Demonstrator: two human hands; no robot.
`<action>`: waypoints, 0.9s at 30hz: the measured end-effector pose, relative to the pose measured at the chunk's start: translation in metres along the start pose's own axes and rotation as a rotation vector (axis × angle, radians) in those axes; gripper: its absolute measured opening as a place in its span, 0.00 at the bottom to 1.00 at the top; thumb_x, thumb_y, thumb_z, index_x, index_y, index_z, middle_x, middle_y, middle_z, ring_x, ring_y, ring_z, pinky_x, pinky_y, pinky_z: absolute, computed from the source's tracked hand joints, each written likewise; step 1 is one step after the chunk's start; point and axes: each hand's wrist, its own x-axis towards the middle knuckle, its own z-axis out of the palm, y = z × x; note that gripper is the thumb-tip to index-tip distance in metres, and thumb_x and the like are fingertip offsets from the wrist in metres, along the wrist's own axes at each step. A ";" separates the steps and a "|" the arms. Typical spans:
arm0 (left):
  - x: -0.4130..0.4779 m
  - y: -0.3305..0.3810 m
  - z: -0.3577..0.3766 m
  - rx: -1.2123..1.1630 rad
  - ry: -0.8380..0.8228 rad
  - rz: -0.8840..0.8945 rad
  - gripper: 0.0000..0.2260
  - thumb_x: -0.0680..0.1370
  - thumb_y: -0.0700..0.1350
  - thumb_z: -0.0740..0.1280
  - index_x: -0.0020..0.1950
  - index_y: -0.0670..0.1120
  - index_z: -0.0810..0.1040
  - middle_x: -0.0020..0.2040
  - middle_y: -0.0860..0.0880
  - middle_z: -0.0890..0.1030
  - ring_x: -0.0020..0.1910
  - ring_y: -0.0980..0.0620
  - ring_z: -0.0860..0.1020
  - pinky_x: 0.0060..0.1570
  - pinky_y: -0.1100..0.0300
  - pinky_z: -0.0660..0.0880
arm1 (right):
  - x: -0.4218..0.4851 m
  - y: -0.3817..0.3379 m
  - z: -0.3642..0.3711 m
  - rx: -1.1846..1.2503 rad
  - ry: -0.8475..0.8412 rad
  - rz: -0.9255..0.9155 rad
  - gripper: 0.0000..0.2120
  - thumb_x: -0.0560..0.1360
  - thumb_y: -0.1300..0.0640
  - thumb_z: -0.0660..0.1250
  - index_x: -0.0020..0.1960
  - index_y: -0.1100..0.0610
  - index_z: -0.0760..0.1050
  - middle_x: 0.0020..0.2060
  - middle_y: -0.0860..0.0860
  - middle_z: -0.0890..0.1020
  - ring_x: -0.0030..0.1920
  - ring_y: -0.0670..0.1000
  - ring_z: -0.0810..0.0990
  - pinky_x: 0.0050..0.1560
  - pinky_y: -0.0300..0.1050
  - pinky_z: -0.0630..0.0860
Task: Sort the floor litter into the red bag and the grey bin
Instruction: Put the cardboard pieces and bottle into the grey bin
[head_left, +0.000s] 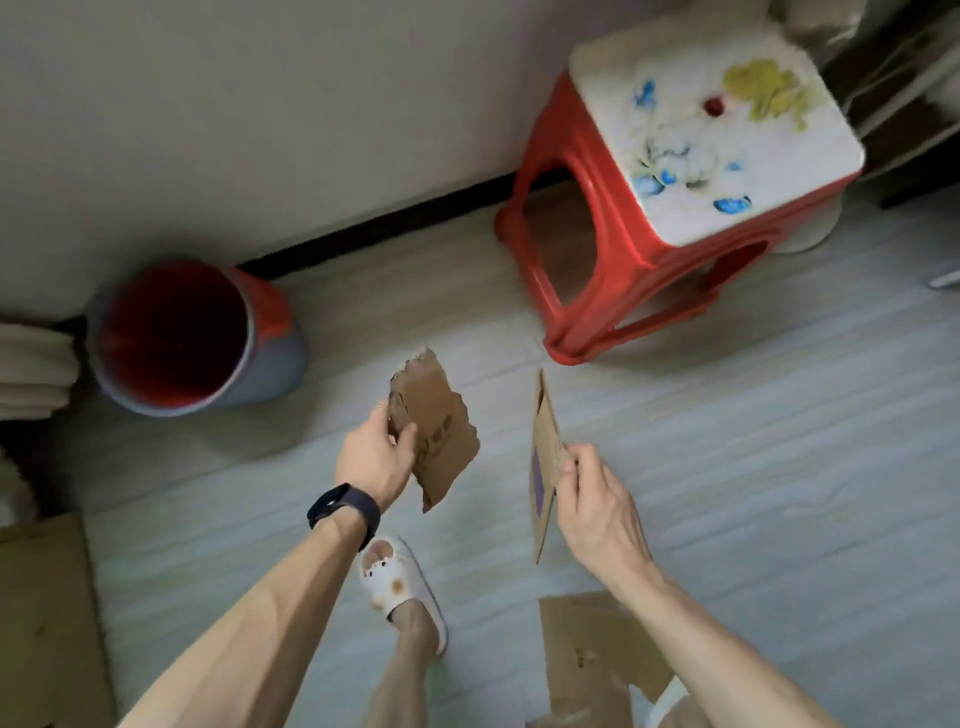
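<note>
Pale plank floor (727, 467), off-white wall (260, 104) w/ dark baseboard (379, 221), red plastic stool (685, 197) nr wall

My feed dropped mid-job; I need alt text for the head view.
The left hand grips a ragged cardboard piece and the right hand pinches a second cardboard piece, both above the floor. A grey bin lined with a red bag stands left by the wall, a red stool right.

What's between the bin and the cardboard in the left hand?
Only bare floor, seen from the head view, separates the bin from the cardboard the left hand holds.
</note>
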 end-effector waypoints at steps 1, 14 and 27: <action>-0.002 -0.010 -0.020 -0.038 0.016 -0.004 0.10 0.79 0.50 0.63 0.57 0.47 0.73 0.47 0.47 0.82 0.43 0.43 0.80 0.44 0.51 0.79 | 0.004 -0.020 0.001 -0.019 -0.012 -0.010 0.14 0.80 0.49 0.52 0.54 0.56 0.71 0.47 0.57 0.81 0.47 0.63 0.79 0.40 0.51 0.70; 0.010 -0.170 -0.246 -0.444 0.306 -0.283 0.11 0.79 0.49 0.64 0.62 0.51 0.73 0.53 0.49 0.83 0.49 0.47 0.81 0.46 0.56 0.77 | 0.082 -0.327 0.065 -0.142 -0.123 -0.308 0.04 0.82 0.54 0.55 0.48 0.49 0.63 0.31 0.53 0.79 0.32 0.61 0.76 0.32 0.55 0.71; 0.073 -0.247 -0.295 -0.564 0.372 -0.555 0.05 0.79 0.53 0.64 0.52 0.54 0.73 0.45 0.56 0.79 0.42 0.50 0.80 0.41 0.53 0.79 | 0.224 -0.461 0.181 -0.627 -0.414 -0.534 0.13 0.81 0.48 0.56 0.56 0.58 0.67 0.43 0.63 0.82 0.43 0.67 0.81 0.39 0.52 0.71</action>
